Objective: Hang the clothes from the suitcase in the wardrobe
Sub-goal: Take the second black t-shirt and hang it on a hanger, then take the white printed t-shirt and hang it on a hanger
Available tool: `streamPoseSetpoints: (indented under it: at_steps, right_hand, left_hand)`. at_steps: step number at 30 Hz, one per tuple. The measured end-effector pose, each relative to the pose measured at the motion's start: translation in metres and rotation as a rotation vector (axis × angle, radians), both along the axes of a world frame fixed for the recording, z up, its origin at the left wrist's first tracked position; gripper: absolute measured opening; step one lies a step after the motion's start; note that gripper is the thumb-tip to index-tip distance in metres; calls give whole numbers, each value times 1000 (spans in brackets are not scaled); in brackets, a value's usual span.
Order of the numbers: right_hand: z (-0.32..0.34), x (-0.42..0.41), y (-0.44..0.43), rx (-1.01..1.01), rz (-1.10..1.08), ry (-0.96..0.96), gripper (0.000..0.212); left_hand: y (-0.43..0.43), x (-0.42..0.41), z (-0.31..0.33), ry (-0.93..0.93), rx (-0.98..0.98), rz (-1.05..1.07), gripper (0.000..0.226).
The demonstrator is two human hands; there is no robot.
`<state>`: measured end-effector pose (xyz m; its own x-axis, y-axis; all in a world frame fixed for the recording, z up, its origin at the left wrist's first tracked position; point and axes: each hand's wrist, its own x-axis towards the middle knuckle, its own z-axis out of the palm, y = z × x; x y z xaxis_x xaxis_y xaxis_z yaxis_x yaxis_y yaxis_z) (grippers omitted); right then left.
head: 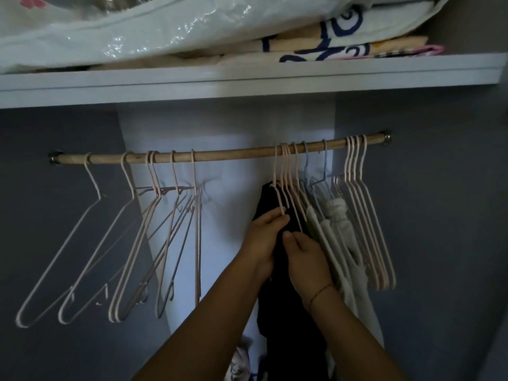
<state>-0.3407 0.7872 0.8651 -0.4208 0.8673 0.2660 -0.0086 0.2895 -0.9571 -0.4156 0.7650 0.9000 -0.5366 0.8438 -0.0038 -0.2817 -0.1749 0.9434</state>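
One head-worn wide-angle view. It faces forward into the wardrobe, close to the wooden rail, which spans left to right. The shelf crosses the frame above.

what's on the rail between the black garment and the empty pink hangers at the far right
In the head view, pale clothes and two blue hangers hang between the black garment and those pink hangers.

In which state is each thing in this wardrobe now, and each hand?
black garment: hung on the rail, gripped by both hands.
white garment: hung on the rail.
left hangers: empty, on the rail.
rightmost hangers: empty, on the rail.
left hand: grips black garment.
right hand: grips black garment.
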Motion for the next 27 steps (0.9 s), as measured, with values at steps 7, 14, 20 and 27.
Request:
streamPoseSetpoints:
  at_steps: [7, 14, 20, 27]
  right_hand:
    - [0, -19, -11, 58, 101, -37, 36]
    - [-21, -18, -14, -45, 103, -57, 28]
    - [-28, -20, -45, -19, -31, 32, 29]
    - [-46, -2, -146, 151, -94, -8, 48]
  left_hand:
    - [-15, -21, -7, -5, 35, 57, 28]
    - [-35, -16, -21, 80, -80, 52, 37]
    - [-88, -17, -31, 151, -124, 138, 43]
    - [-207, -5, -70, 127, -143, 251, 39]
